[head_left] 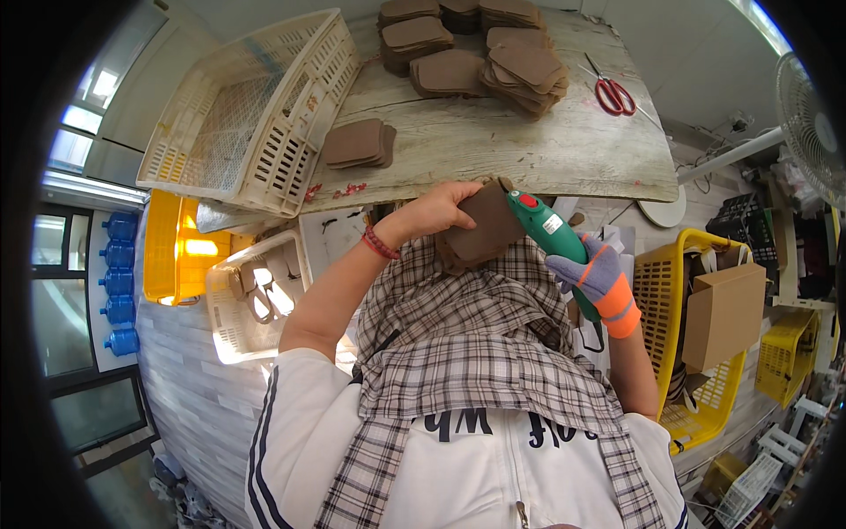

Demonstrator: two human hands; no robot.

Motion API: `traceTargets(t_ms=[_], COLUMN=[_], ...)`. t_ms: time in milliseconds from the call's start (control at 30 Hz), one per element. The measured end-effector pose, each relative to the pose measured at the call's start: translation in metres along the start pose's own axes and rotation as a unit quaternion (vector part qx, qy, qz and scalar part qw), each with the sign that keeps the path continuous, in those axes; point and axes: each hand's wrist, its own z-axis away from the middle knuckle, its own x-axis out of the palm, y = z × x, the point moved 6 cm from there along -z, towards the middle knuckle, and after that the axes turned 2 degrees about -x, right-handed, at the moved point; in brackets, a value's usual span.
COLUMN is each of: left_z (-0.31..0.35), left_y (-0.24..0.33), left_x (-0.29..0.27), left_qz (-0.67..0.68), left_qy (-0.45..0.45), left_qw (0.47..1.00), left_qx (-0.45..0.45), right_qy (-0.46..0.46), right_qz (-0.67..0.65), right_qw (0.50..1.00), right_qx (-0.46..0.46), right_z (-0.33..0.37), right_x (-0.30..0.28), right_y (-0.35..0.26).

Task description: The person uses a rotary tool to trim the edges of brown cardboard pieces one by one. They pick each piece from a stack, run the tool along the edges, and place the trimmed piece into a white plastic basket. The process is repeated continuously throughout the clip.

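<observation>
- Brown pieces (pixel 486 227), stacked, are pinched in my left grip (pixel 441 210), thumb on the near face; most fingers are hidden behind.
- Green tool (pixel 548 231) is wrapped in my gloved right grip (pixel 601 280); its tip is at the stack's corner, contact unclear.
- Beyond both grips, brown stacks (pixel 526 72) lie on the bench (pixel 599 154), the farthest cut off.

There are one green cylindrical power tool (pixel 548 225) with one red button (pixel 528 201), one pair of red-handled metal scissors (pixel 614 97), one brown cardboard box (pixel 725 316) and one grey-and-orange fabric glove (pixel 599 280). Five blue plastic water jugs (pixel 117 282) show, while the flat brown rounded pieces (pixel 448 72) overlap too much to count.
</observation>
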Motion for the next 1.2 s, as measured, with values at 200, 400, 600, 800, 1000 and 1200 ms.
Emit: traceTargets(t_ms=[200,400,600,800,1000,1200], left_z=[0.005,0.018,0.022,0.022,0.021,0.027], left_y=[0.001,0.012,0.023,0.02,0.005,-0.013], left_x=[-0.024,-0.046,-0.043,-0.034,-0.017,-0.001], left_qz=[0.012,-0.013,-0.058,-0.092,-0.087,-0.073], left_qy=[0.116,0.212,0.131,0.058,0.015,0.017], left_qw=[0.993,0.976,0.989,0.994,0.996,0.997], left_qx=[0.026,0.045,0.03,0.031,-0.007,-0.024], right_qy=[-0.01,-0.038,-0.063,-0.093,-0.12,-0.121], right_qz=[-0.032,-0.05,0.007,0.028,0.072,0.086], right_qw=[0.999,0.997,0.998,0.995,0.99,0.988], right_qx=[0.029,0.038,0.013,0.028,0.004,-0.035], right_z=[0.001,0.001,0.006,0.011,0.013,0.013], right_x=[0.003,0.003,0.004,0.01,0.021,0.035], right_y=[-0.003,0.001,0.002,0.008,0.013,0.018])
